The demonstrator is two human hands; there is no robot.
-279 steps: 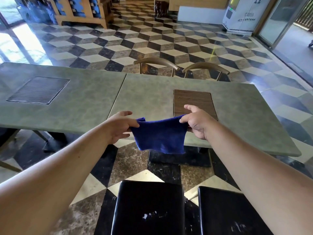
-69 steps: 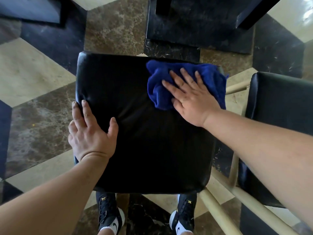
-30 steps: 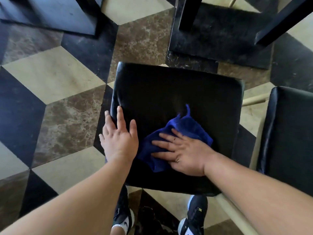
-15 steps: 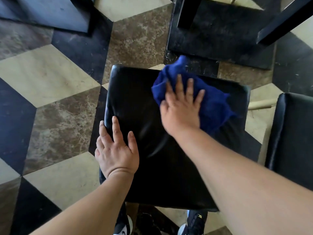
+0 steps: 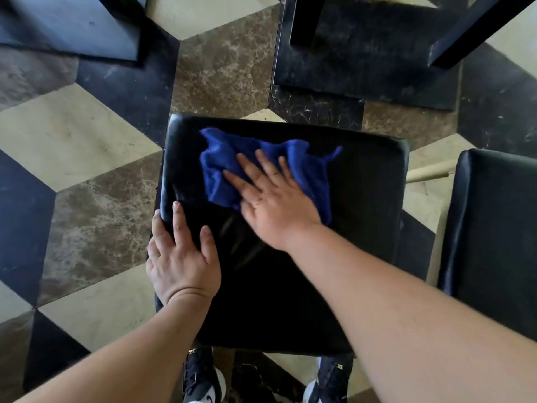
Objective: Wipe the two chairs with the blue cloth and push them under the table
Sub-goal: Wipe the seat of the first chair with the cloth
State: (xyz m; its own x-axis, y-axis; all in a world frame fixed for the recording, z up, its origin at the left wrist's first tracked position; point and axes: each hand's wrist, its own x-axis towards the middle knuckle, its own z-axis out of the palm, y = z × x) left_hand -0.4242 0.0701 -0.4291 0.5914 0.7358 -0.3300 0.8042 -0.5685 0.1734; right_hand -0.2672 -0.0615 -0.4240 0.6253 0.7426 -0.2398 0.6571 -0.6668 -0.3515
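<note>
I look straight down on a black padded chair seat [image 5: 363,228]. The blue cloth [image 5: 232,158] lies crumpled on its far left part. My right hand [image 5: 273,196] presses flat on the cloth, fingers spread and pointing to the far left. My left hand [image 5: 183,254] rests flat on the seat's left edge, fingers over the rim, holding nothing. A second black chair seat [image 5: 494,234] stands to the right, cut off by the frame edge.
The black base and legs of the table [image 5: 366,56] stand just beyond the chair. Another dark base [image 5: 72,24] is at the far left. A pale wooden rung [image 5: 427,173] shows between the two seats. My shoes [image 5: 203,379] are under the near edge. Tiled floor lies all around.
My right hand has slid the cloth from the far right part of the seat toward the far left. My left hand stays on the seat's left edge.
</note>
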